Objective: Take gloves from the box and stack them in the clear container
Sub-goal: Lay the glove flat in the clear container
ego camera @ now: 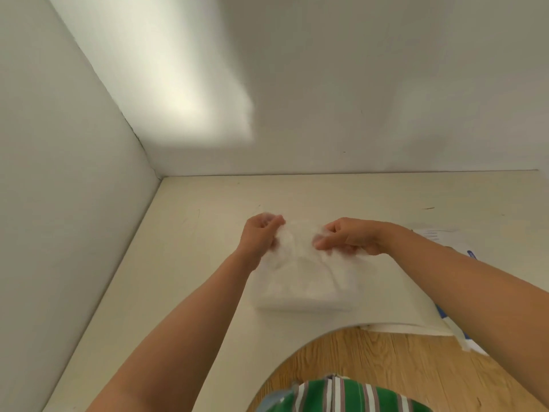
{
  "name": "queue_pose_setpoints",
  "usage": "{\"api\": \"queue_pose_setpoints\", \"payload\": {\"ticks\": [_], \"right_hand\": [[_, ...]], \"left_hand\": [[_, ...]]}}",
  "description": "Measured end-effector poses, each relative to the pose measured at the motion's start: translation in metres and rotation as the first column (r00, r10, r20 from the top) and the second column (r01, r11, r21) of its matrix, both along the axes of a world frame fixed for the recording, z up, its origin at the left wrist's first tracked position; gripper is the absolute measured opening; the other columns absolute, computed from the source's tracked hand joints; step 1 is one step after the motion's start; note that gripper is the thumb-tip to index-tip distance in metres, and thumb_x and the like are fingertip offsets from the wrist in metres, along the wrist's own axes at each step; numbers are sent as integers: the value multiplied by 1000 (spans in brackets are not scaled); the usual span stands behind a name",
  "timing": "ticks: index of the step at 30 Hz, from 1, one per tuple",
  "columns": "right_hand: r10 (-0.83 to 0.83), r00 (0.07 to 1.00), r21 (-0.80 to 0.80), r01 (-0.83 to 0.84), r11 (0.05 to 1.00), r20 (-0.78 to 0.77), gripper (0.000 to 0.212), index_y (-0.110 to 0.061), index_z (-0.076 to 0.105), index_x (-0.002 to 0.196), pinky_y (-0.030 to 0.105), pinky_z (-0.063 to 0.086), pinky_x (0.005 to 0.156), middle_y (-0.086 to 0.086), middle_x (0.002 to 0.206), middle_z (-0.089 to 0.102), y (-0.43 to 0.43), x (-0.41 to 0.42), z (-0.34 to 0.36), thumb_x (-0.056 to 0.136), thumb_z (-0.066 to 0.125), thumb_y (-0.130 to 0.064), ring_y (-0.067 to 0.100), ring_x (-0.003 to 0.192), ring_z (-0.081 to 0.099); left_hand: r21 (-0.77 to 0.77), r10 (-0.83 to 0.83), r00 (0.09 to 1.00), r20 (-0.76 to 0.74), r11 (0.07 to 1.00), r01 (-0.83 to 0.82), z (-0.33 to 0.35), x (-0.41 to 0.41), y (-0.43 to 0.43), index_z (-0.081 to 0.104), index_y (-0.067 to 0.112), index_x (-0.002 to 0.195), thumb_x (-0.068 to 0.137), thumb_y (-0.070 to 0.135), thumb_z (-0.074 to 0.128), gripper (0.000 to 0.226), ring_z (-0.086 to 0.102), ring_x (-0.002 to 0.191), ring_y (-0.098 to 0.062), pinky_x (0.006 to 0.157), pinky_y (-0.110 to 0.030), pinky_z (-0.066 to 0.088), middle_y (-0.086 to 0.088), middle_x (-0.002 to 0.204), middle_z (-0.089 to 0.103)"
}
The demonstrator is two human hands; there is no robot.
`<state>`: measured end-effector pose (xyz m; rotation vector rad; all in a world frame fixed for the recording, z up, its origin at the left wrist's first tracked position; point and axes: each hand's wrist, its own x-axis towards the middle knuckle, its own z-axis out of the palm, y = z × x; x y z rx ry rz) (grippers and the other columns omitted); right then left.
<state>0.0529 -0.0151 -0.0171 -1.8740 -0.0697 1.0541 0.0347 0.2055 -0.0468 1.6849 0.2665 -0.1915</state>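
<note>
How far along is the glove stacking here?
Done: the clear container already holds a pile of white gloves. In hand: the left hand and right hand pinch another glove, blurred, above it. Left: laying it on the pile; the box is mostly hidden behind the right arm, so remaining gloves cannot be judged.

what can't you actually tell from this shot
- Head view: the box is mostly hidden behind the right forearm; print too small to read.
- The glove pinched by left hand and right hand is blurred; one or several, unclear.
- Glove count in the clear container: pale contents blend together.
</note>
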Motion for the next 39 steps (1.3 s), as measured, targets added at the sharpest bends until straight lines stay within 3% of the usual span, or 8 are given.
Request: {"api": "queue_pose_setpoints", "payload": {"ticks": [6,9,12,15,18,25,31,39], "right_hand": [[-238,929,-45,261,964,284,27,-16,63,96,25,41,61,3,81,58,7,13,-7,79,79,-29,14,67,50],[-176,571,-64,375,925,802,34,-19,65,108,30,40,85,-1,103,59,23,13,-12,79,76,-33,14,95,50],[-32,277,-34,231,972,960,13,-21,68,89,32,41,81,-4,90,61,44,3,-12,80,66,-29,10,83,49],[218,634,-287,6,958,742,17,-20,67,103,37,51,79,0,95,65,58,-9,-30,87,65,-23,13,78,57],[439,800,-584,-140,799,409,57,-30,41,141,36,48,92,4,132,49,59,-20,-59,90,65,-39,20,108,56],[505,798,-624,-218,750,328,81,-30,18,152,35,48,93,7,141,32,65,-26,-88,88,65,-44,26,115,51],[503,824,-576,-285,766,262,89,-29,18,153,35,46,94,7,140,28,63,-23,-93,83,72,-37,26,117,47],[379,905,-640,-177,748,193,98,-24,7,154,37,48,96,12,152,19,58,-25,-101,84,73,-38,32,122,51]], "left_hand": [[429,-89,996,16,900,73,-13,-4,10,56,6,93,100,23,44,22,50,43,-18,39,-24,38,-7,67,59],[579,-181,982,-61,795,182,-18,-5,1,49,11,96,103,23,32,22,57,50,-24,47,-31,48,-11,76,66],[725,-219,969,-116,648,234,-28,-7,-8,45,12,106,103,23,26,22,63,68,-30,65,-41,55,-13,89,66],[764,-217,961,-169,587,267,-37,-9,-9,44,9,116,103,20,27,24,59,80,-28,67,-41,50,-13,100,63],[778,-210,955,-210,555,293,-39,-11,-8,42,7,119,103,17,33,21,51,79,-24,63,-35,40,-13,105,61],[901,-437,886,153,430,57,-37,-14,-19,55,8,104,75,-6,60,33,50,83,-25,68,-34,46,-8,99,51],[671,-356,807,-470,450,589,-64,-8,-21,32,7,130,82,16,71,62,58,98,-27,69,-33,45,-13,119,53],[587,-300,740,-602,463,664,-84,-13,-12,6,32,150,82,19,73,96,37,132,-37,102,-43,45,-16,143,21]]}}
